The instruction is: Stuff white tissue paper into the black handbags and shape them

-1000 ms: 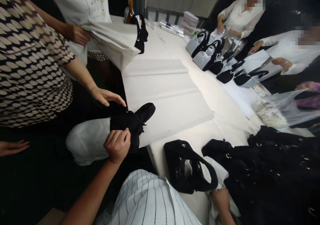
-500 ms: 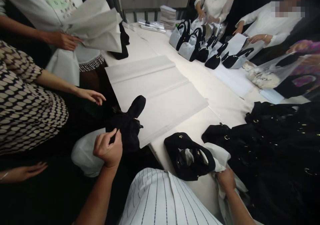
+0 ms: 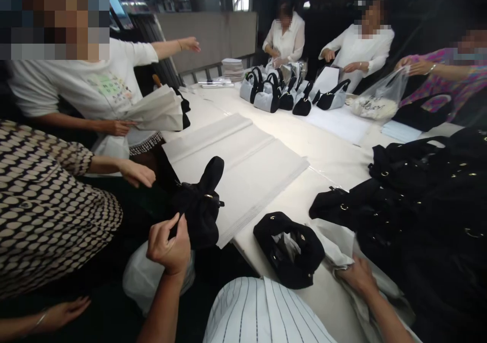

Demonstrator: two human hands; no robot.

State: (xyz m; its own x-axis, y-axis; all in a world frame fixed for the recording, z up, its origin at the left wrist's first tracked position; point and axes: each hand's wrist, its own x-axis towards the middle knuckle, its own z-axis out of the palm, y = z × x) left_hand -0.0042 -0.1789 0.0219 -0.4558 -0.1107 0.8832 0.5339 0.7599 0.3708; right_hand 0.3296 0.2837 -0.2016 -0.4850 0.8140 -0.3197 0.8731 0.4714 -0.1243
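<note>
Off the near edge of the long white-covered table (image 3: 323, 150), low on the person's left side: left hand (image 3: 169, 246) raised, thumb and forefinger pinching a fold of a black soft-fabric handbag with small brass rings (image 3: 200, 208), other fingers curled. It hangs unsupported just past the table edge, handle end up, in front of a stack of large white paper sheets (image 3: 247, 165); contact with the stack cannot be told. Under the left hand, a crumpled white wrapper (image 3: 142, 277); whether it joins the bag is hidden. Beyond the left hand, a co-worker's hand from a dotted sleeve (image 3: 139, 173), open, near the bag but apart. Right hand (image 3: 355, 277) down on the table, fingers bent over crumpled white tissue paper (image 3: 335, 239); gripping or merely resting, cannot tell. Between the hands, a small open black handbag (image 3: 289, 249), white paper in its mouth, just beside the tissue. Beyond the right hand, a heap of black bags (image 3: 418, 196). Judgement: one bag is being handled at the left while tissue is gathered at the right. Next move calls for a fuller hold than a two-finger pinch, and for lifting tissue without dragging the open bag.
</note>
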